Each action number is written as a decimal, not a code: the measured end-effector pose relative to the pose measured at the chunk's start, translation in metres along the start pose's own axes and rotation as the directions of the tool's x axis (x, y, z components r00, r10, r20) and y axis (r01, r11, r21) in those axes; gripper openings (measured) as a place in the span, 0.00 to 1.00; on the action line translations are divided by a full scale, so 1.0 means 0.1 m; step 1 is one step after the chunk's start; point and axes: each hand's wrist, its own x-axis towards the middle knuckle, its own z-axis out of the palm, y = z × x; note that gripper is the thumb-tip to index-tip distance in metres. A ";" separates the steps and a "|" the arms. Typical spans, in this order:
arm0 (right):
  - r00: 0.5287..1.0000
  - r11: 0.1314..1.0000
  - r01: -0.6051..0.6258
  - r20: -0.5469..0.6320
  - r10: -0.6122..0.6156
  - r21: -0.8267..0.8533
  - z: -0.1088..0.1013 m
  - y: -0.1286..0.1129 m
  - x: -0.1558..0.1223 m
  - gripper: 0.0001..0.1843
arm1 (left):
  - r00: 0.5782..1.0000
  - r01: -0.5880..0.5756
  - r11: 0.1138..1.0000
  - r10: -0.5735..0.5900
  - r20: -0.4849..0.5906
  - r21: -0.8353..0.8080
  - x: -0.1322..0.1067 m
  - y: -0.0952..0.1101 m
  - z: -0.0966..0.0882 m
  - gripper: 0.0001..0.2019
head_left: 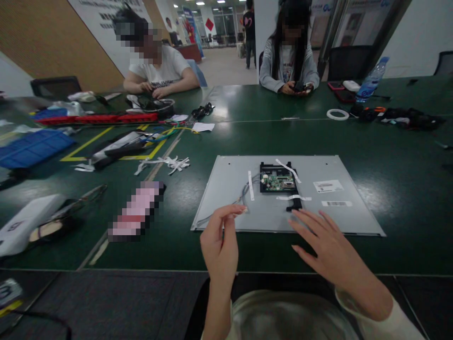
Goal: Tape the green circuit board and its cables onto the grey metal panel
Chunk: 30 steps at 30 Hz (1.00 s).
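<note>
A flat grey display panel (226, 174) lies on the green table in front of me. Near its middle is a green circuit board (278, 182) in a black bracket (279, 167), with strips of white tape (251, 185) around it. A thin grey cable (244, 190) runs from the board toward the panel's left side. My left hand (222, 241) is over the panel's near edge, thumb and forefinger pinched together; a tiny pale thing shows at the fingertips, too small to name. Over the near right part, fingers spread, my right hand (325, 241) holds nothing.
On the left are a blurred phone (136, 210), white tape scraps (173, 164), a white device (30, 224) and a blue basket (35, 147). A white tape roll (337, 114) and a water bottle (371, 81) stand back right. Two people sit across the table.
</note>
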 end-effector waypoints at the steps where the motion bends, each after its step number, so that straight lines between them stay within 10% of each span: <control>1: 0.999 1.000 0.013 0.031 -0.012 -0.011 -0.04 0.10 0.07 0.29 | 1.000 0.010 0.994 -0.010 -0.002 0.105 0.02 -0.10 -0.04 0.10; 7: 0.981 0.997 0.065 0.179 -0.071 0.041 -0.02 0.65 0.32 0.44 | 0.997 0.051 0.958 -0.066 0.043 0.280 0.03 -0.40 -0.15 0.11; 17: 0.967 0.996 0.070 0.241 -0.081 0.055 0.04 0.67 0.32 0.41 | 0.992 0.024 0.989 -0.042 0.122 0.144 0.03 -0.47 -0.16 0.08; 30: 0.885 0.900 -0.414 0.174 0.433 -0.136 0.22 1.02 0.36 0.39 | 0.973 0.092 0.985 -0.120 0.199 0.145 0.02 -0.42 -0.18 0.08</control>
